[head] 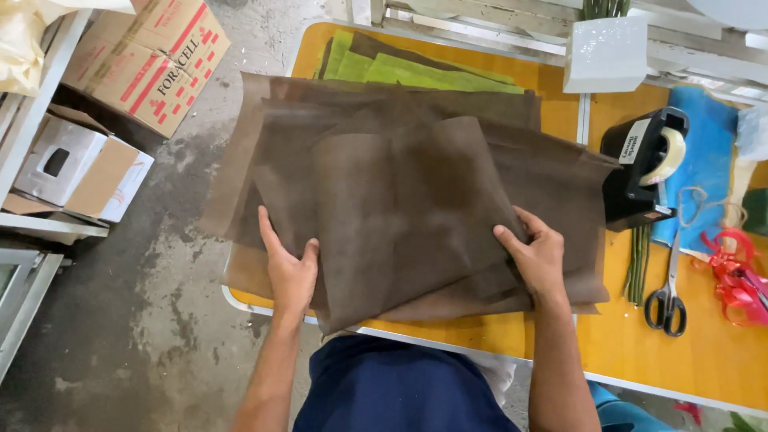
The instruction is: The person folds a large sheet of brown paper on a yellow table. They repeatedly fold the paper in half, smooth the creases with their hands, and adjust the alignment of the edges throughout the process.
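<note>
Left hand (290, 268) and right hand (534, 254) lie flat, fingers spread, on brown sheets (408, 200).

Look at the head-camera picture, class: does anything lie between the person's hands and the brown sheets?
Nothing visible does. The left hand and right hand both rest directly on the brown sheets, fingers on the top sheet.

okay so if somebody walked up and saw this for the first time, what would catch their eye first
Most likely the big stack of thin brown sheets spread over the orange table, with the left hand and right hand pressed flat on its near edge. Next, the green sheets peeking out at the far side. Then the clutter to the right: a black tape dispenser, scissors and red ribbon.
</note>
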